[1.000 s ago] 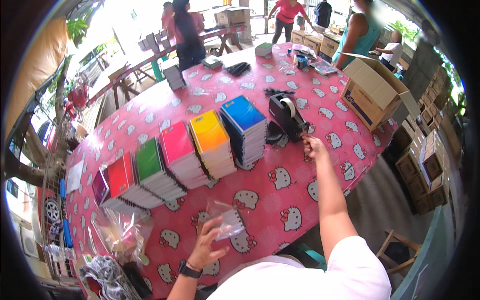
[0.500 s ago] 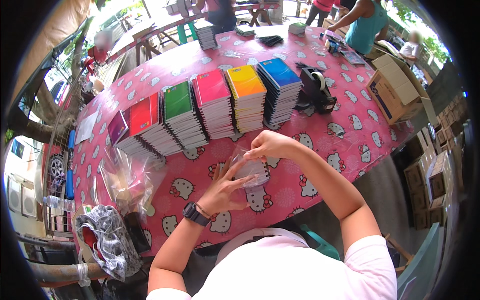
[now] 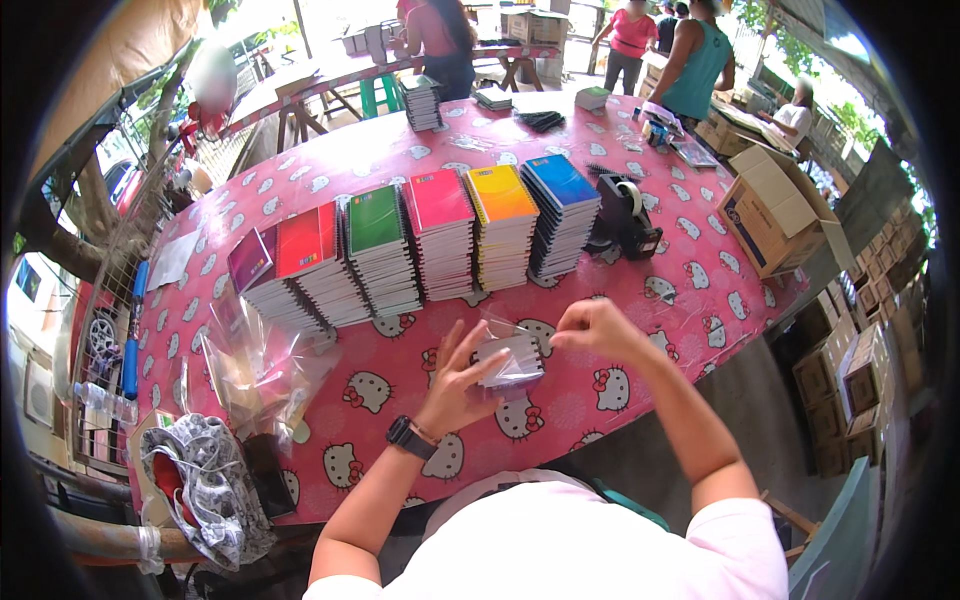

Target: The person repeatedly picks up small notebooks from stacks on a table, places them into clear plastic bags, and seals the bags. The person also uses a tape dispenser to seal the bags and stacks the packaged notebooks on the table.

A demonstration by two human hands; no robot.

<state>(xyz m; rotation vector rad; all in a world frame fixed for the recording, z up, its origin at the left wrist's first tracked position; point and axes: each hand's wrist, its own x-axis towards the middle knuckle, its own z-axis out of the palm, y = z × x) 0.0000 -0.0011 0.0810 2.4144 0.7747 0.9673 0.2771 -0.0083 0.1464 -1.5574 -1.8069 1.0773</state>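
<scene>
While left hand (image 3: 450, 392), grip spread, touches glossy film-wrapped spiral-bound notebook bundle (image 3: 520, 362), right hand (image 3: 600, 331) pressed together.

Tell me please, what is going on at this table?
The left hand, fingers spread, is against a small notebook bundle with clear plastic over it. The right hand is curled just right of the bundle; whether it holds anything is too small to tell. Beyond the hands, a row of notebook stacks in six cover colours stands on the pink table, with a black tape dispenser at its right end.
</scene>
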